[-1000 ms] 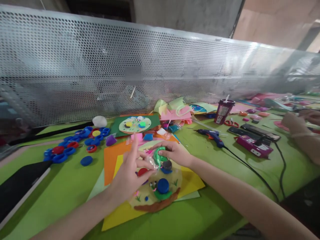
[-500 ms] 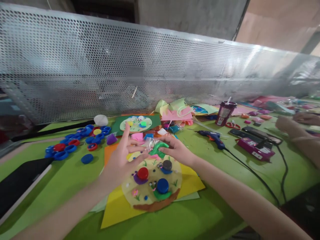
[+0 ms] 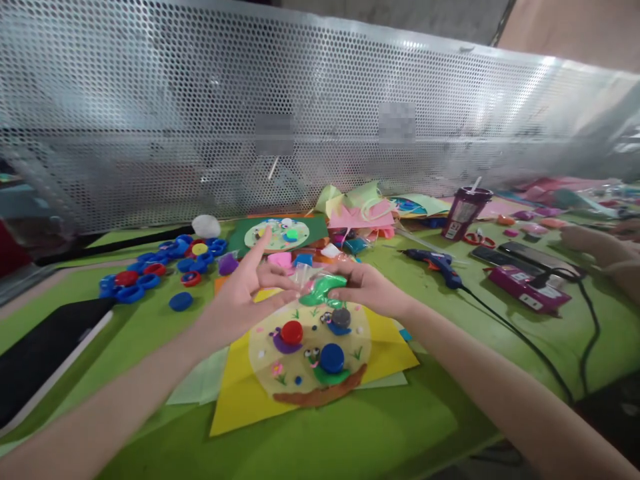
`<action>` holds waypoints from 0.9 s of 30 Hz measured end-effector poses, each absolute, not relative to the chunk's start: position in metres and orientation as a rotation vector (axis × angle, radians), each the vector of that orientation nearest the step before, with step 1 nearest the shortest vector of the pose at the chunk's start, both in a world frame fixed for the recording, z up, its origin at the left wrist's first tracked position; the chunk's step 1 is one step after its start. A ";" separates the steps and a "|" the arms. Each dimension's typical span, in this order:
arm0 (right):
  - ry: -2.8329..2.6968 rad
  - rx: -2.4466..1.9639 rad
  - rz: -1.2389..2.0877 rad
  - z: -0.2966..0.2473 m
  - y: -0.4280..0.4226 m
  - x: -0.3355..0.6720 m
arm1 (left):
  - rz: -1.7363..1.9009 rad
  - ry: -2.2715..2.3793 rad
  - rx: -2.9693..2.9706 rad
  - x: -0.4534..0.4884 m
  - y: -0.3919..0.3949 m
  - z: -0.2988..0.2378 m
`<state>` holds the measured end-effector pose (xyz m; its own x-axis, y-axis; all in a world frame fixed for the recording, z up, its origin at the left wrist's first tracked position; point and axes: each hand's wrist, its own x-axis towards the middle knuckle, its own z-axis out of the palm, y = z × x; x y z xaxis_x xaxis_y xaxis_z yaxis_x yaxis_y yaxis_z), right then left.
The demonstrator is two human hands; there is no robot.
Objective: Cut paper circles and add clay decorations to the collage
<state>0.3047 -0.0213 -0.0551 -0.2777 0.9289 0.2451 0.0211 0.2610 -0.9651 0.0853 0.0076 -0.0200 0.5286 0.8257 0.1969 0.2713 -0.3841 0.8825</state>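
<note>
A small clear plastic bag of green modelling clay [image 3: 323, 291] is held above the top of a round cream-coloured craft picture [image 3: 310, 347] on yellow paper [image 3: 235, 400]. My right hand [image 3: 367, 287] grips the bag from the right, fingers bent around it. From the left, my left hand [image 3: 250, 287] pinches the bag's clear edge between thumb and fingers, one finger pointing up. Below both hands, the picture carries snails with a red bottle cap [image 3: 291, 332], a blue cap [image 3: 331, 358] and a grey cap [image 3: 341, 317] as shells.
Blue and red bottle-cap rings [image 3: 145, 280] lie left, beside a black tablet-like object [image 3: 45, 353]. To the right are a glue gun [image 3: 440, 263] with its cable, a power strip [image 3: 527, 287], a lidded cup [image 3: 465, 213] and another person's arm [image 3: 600, 250]. Behind stands a perforated metal panel [image 3: 325, 100].
The view has tilted down and shifted slightly left. Both hands remain at the bag of green clay, whose green part now looks broader and flatter.
</note>
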 end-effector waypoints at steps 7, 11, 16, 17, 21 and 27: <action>-1.482 -1.022 1.082 -0.063 -0.013 0.310 | 0.563 0.980 2.282 0.088 -0.003 -0.029; -1.497 -1.055 1.077 -0.062 -0.013 0.310 | 0.509 1.000 2.345 0.090 -0.007 -0.036; -1.548 -1.035 1.110 -0.060 -0.016 0.305 | 0.693 1.048 2.172 0.092 -0.002 -0.035; -1.562 -1.020 1.117 -0.060 -0.017 0.303 | 0.730 1.068 2.132 0.092 -0.002 -0.034; -1.605 -0.956 1.131 -0.058 -0.019 0.302 | 0.843 1.082 2.077 0.091 0.001 -0.029; -1.674 -0.891 1.160 -0.053 -0.022 0.306 | 0.721 1.081 2.053 0.085 0.009 -0.024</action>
<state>0.3057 -0.0216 -0.0529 -0.3487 0.8998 0.2624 0.0705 0.3044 -0.9499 0.0850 0.0092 -0.0235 0.4974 0.8546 0.1495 0.4668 -0.4088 0.7842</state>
